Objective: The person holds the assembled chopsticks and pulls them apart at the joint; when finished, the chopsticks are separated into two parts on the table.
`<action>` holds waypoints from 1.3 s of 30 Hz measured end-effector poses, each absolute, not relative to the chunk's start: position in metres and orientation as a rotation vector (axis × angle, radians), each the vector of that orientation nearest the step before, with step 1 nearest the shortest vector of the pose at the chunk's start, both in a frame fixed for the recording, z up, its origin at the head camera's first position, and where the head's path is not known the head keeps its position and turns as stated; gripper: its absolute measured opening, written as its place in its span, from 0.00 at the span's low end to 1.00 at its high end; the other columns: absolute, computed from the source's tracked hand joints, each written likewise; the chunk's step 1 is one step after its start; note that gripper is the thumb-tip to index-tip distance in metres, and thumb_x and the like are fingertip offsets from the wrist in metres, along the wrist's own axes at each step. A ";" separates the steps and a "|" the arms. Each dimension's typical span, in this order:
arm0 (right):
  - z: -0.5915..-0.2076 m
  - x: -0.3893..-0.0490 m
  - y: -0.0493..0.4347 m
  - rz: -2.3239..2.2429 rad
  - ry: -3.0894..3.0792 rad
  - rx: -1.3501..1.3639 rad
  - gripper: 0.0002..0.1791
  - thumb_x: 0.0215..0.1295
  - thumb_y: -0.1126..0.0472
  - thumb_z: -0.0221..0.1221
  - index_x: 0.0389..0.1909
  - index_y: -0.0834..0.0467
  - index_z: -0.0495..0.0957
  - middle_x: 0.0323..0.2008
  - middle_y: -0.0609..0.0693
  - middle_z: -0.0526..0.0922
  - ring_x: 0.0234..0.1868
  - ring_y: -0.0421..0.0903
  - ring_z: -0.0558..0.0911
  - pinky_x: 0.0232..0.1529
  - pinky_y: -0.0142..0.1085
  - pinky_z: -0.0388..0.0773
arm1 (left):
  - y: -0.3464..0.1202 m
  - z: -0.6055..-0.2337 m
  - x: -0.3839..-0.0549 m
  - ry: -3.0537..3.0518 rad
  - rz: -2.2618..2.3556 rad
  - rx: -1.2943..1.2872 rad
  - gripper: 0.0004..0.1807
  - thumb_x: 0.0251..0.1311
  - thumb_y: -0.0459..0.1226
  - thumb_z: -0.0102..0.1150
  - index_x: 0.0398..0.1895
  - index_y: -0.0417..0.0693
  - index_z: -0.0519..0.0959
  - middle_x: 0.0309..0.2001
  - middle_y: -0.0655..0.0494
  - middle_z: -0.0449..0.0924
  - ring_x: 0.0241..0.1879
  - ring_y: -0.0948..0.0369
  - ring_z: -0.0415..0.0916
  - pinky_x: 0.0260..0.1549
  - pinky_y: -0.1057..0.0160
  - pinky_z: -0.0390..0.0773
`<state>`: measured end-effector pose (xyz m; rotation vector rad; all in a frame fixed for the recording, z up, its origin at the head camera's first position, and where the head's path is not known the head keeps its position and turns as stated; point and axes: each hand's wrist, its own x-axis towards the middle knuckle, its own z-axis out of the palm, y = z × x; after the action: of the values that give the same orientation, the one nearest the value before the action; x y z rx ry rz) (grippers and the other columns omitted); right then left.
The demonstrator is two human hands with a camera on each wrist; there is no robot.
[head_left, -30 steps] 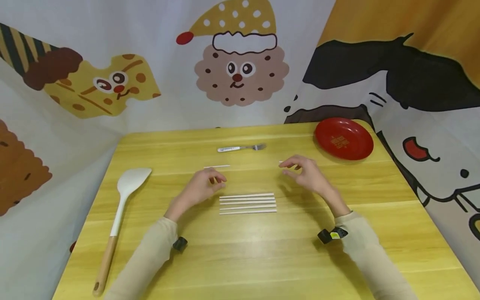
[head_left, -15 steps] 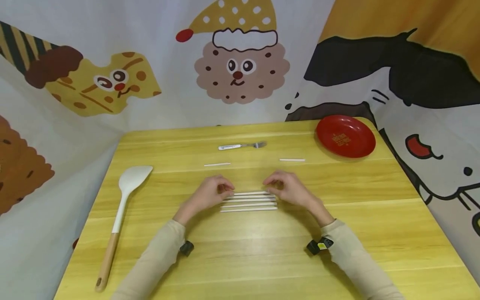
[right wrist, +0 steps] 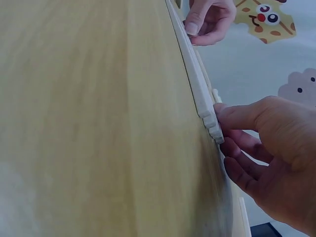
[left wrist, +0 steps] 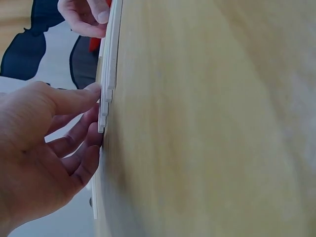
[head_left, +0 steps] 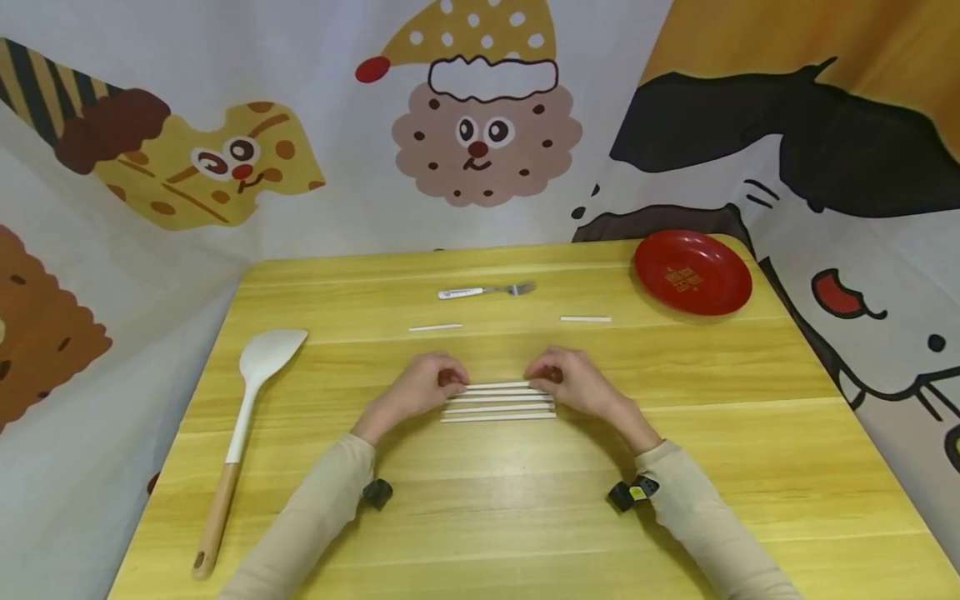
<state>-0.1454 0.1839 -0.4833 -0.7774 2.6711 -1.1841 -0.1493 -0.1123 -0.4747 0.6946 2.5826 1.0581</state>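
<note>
Several thin white sticks (head_left: 498,417) lie side by side, roughly parallel, on the wooden table in the head view. My left hand (head_left: 418,386) pinches the left end of the farthest stick (head_left: 498,385) between thumb and fingers. At that stick's other end, my right hand (head_left: 583,385) pinches it in the same way. The left wrist view has the left thumb (left wrist: 79,100) right at the row of stick ends. In the right wrist view the right thumb (right wrist: 237,116) presses close against the ends, with the other fingers curled below.
Two short white sticks lie beyond the hands, one left (head_left: 435,327) and one right (head_left: 586,318). Behind them is a white-handled fork (head_left: 486,291). A red plate (head_left: 693,272) sits at the back right corner, and a white spatula with a wooden handle (head_left: 244,417) along the left.
The right hand has moved left and nearer from beside the right short stick, uncovering it. The left hand has moved right. Both have taken hold of the farthest long stick's ends.
</note>
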 end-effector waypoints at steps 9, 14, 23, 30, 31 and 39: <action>-0.487 -0.147 0.183 -1.046 2.764 -0.890 0.05 0.64 0.65 0.68 0.40 0.56 0.87 0.36 0.46 0.85 0.37 0.39 0.82 0.38 0.33 0.83 | -0.112 -0.475 -0.149 2.558 1.060 0.678 0.03 0.62 0.34 0.69 0.38 0.47 0.86 0.34 0.57 0.81 0.34 0.65 0.75 0.35 0.69 0.78; -0.487 -0.150 0.185 -0.984 2.773 -0.972 0.05 0.65 0.65 0.67 0.40 0.55 0.87 0.38 0.46 0.85 0.38 0.39 0.81 0.38 0.33 0.82 | -0.110 -0.474 -0.151 2.552 1.054 0.689 0.03 0.62 0.34 0.69 0.38 0.47 0.86 0.33 0.57 0.81 0.33 0.65 0.74 0.34 0.69 0.77; -0.488 -0.152 0.183 -0.909 2.806 -1.054 0.04 0.67 0.67 0.65 0.41 0.58 0.86 0.39 0.49 0.85 0.39 0.42 0.82 0.42 0.37 0.83 | -0.109 -0.473 -0.151 2.558 1.048 0.692 0.04 0.64 0.36 0.67 0.39 0.46 0.86 0.33 0.56 0.80 0.33 0.63 0.73 0.33 0.69 0.75; -0.488 -0.151 0.182 -0.949 2.824 -0.993 0.05 0.68 0.67 0.64 0.42 0.60 0.84 0.39 0.49 0.82 0.38 0.41 0.80 0.39 0.34 0.82 | -0.109 -0.477 -0.153 2.605 1.074 0.671 0.04 0.65 0.35 0.66 0.41 0.45 0.86 0.35 0.56 0.80 0.35 0.63 0.74 0.35 0.67 0.76; -0.488 -0.150 0.182 -0.954 2.826 -0.985 0.05 0.68 0.68 0.64 0.43 0.60 0.84 0.39 0.50 0.82 0.38 0.42 0.80 0.39 0.34 0.82 | -0.109 -0.477 -0.153 2.617 1.078 0.665 0.05 0.66 0.35 0.66 0.41 0.46 0.86 0.35 0.56 0.80 0.35 0.63 0.74 0.36 0.66 0.77; -0.475 -0.149 0.185 -1.015 2.859 -0.958 0.06 0.68 0.70 0.62 0.42 0.61 0.84 0.40 0.51 0.82 0.38 0.44 0.79 0.39 0.37 0.82 | -0.108 -0.472 -0.152 2.653 1.138 0.695 0.05 0.66 0.36 0.66 0.42 0.47 0.86 0.38 0.57 0.81 0.38 0.62 0.77 0.39 0.64 0.80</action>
<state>-0.1488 0.1846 -0.4748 -0.9583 2.8593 -1.0150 -0.1521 -0.1079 -0.4718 0.6952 2.6529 1.1383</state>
